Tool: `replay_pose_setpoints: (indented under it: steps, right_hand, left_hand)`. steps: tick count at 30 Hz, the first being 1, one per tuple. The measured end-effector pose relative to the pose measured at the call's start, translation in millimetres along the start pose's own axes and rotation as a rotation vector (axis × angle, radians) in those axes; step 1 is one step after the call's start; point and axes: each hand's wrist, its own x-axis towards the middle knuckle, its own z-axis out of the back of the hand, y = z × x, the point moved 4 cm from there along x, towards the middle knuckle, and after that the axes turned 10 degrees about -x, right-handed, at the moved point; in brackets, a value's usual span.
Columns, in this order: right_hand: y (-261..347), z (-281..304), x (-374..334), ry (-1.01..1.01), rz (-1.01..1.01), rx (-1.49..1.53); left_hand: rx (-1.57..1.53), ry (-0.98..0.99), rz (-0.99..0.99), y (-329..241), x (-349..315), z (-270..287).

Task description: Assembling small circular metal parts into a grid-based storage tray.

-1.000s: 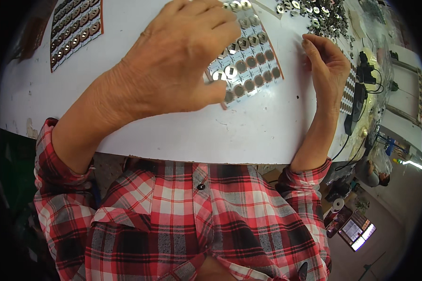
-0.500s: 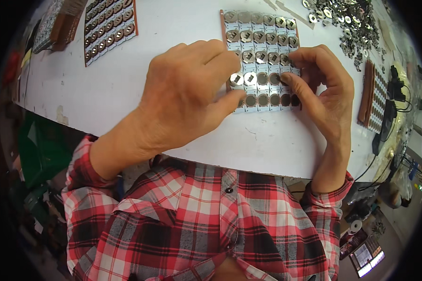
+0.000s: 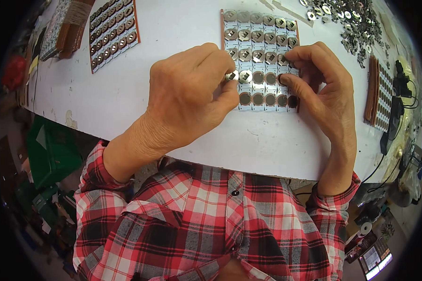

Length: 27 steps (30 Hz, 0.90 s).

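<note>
A flat panel of small circuit boards (image 3: 269, 108) lies on the white table in front of me, with rows of round pads. Silvery metal clips (image 3: 258, 56) cover the pads of the upper rows; dark round pads (image 3: 270, 99) show bare in the lowest row. My left hand (image 3: 192, 89) is closed at the panel's left edge, thumb and forefinger pinching a metal clip (image 3: 231, 76) in the fourth row. My right hand (image 3: 321, 86) rests at the right edge, thumb and forefinger apart on the panel, other fingers curled and partly hidden.
A second filled panel (image 3: 115, 33) lies at the left, beside a stack of panels (image 3: 63, 28). Loose metal clips (image 3: 356, 23) are heaped at the far right. More stacked panels (image 3: 379, 93) and black cables (image 3: 398, 110) sit along the right side. The table's front edge is near my body.
My left thumb and forefinger have closed together on the clip at the left end of the fourth row. The right hand keeps its place on the panel. The whole view has shifted slightly.
</note>
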Motion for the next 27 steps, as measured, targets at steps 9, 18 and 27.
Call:
replay_pose_setpoints:
  steps: [9, 18, 27]
  right_hand:
    - [1.0, -0.1, 1.4, 0.008, -0.014, -0.011]
    - [-0.3, 0.2, -0.4, 0.018, -0.031, 0.006]
    - [2.8, 0.0, 2.4, 0.03, 0.067, -0.055]
  left_hand:
    - [0.001, 0.09, 0.04, 0.2, 1.2, 5.5]
    - [-0.044, 0.125, 0.1, 0.6, 3.9, 5.7]
    - [0.008, 0.126, 0.178, -11.6, -2.7, 3.7]
